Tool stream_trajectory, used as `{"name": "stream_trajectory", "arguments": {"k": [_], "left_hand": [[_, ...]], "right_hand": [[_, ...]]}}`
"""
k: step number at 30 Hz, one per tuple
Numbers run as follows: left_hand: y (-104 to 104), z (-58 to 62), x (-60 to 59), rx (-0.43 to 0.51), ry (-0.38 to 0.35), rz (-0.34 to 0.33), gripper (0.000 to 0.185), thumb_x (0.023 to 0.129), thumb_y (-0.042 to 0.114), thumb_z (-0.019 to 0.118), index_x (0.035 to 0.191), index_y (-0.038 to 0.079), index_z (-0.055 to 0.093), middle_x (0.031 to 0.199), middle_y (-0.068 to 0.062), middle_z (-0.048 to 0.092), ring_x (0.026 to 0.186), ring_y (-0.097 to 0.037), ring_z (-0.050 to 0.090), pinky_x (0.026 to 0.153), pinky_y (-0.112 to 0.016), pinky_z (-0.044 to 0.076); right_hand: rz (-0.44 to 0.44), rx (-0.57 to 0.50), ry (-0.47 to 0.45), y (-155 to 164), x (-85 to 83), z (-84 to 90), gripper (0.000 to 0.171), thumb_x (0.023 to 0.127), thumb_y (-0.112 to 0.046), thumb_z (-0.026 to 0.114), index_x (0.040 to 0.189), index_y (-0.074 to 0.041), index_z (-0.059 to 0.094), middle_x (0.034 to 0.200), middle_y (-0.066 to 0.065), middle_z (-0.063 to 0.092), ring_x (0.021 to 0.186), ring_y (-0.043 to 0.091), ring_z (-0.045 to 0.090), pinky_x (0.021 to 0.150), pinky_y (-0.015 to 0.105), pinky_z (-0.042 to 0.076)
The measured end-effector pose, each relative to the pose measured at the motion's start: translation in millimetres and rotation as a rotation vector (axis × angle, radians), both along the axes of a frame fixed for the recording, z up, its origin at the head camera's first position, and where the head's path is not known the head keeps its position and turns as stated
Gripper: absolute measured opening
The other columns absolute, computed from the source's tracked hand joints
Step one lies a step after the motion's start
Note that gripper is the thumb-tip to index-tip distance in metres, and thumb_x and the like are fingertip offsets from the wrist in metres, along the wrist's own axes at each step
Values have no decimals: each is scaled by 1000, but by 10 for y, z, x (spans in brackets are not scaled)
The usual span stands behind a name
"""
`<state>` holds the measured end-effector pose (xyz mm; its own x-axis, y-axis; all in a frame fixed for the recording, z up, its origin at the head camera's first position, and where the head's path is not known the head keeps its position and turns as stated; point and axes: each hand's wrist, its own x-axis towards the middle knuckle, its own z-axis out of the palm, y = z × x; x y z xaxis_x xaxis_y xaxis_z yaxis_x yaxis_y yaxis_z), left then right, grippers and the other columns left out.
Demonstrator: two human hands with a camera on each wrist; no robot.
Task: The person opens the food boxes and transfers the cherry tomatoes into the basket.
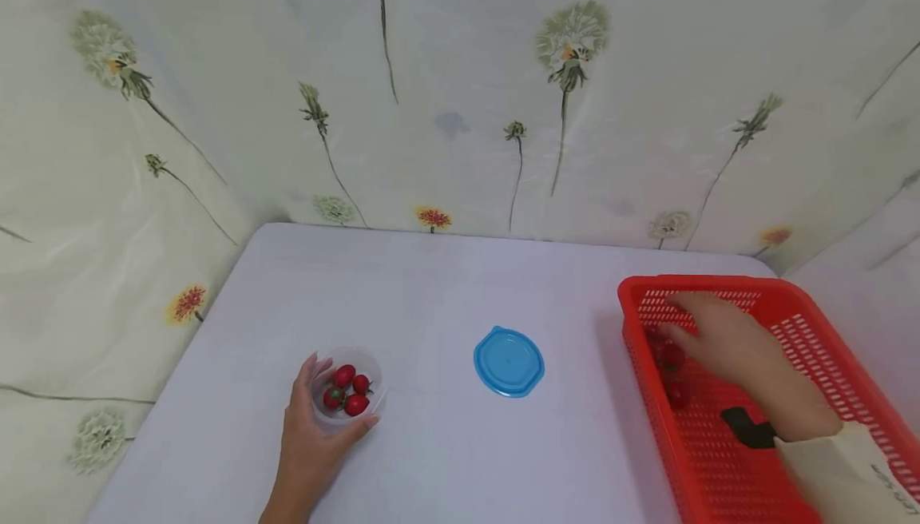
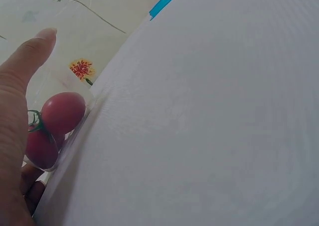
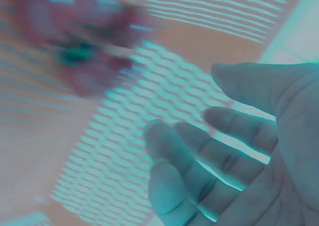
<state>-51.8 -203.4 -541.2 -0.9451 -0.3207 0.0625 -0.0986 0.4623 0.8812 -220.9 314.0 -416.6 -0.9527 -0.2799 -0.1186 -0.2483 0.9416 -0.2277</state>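
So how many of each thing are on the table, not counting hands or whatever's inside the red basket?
Tomatoes in the bowl: 4
Clear bowl: 1
Blue lid: 1
Red basket: 1
Total: 7

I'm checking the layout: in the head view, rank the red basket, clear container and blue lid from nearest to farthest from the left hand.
From the left hand:
1. Clear container: in its grip.
2. Blue lid: right of the container.
3. Red basket: far right, past the lid.
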Motion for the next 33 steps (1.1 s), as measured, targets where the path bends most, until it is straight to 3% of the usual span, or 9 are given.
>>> {"name": "stream_trajectory", "arguments": {"k": [4,7,10,14,19,25,33], "left_hand": [[-16,-3,-38,-32,7,-18,118,74,47,95,165,24,23,156,4,46,145,-22,40,114,-69,33],[-34,-10,-49,-39,16,-18,118,74,45,96,165,24,24,156,5,46,145,-22,40,113,-68,36],[-38,-26,-40,-28,8,-11,119,73,46,96,165,25,24,155,6,46,145,-21,40,113,-68,36],[-30,-55,-28,-20,9,1,119,72,46,97,165,25,24,155,7,47,145,-20,40,114,-68,35],[-36,-72,-28,-32,33,5,119,72,46,97,164,23,25,154,7,48,144,-20,42,113,-67,36],[-36,-90,-28,-42,24,12,119,72,48,96,165,25,25,155,6,47,144,-21,43,113,-67,37],[-20,-83,-34,-27,37,-4,117,75,43,95,165,23,24,156,1,47,144,-23,45,116,-71,28]], "right_hand": [[12,-36,40,-118,68,349,72,96,-30,77,150,5,45,136,33,55,115,52,58,89,71,51],[11,-108,22,-372,95,585,96,96,-43,76,165,-3,23,147,31,47,122,51,54,89,70,53],[31,-161,5,-755,127,795,117,90,-55,78,169,-14,2,157,26,39,137,52,43,92,71,51],[163,-169,-3,-1311,231,949,118,87,-54,82,170,-15,8,163,19,38,146,46,38,101,66,49],[378,-217,-8,-1954,364,909,91,92,-38,82,165,-14,33,160,10,47,143,35,48,102,53,53],[622,-199,-60,-2660,433,719,67,98,-34,76,155,-10,51,154,7,54,142,26,50,112,43,46],[771,-167,-98,-3393,497,310,49,100,-30,73,145,-13,63,142,0,65,132,14,59,110,33,48]]}}
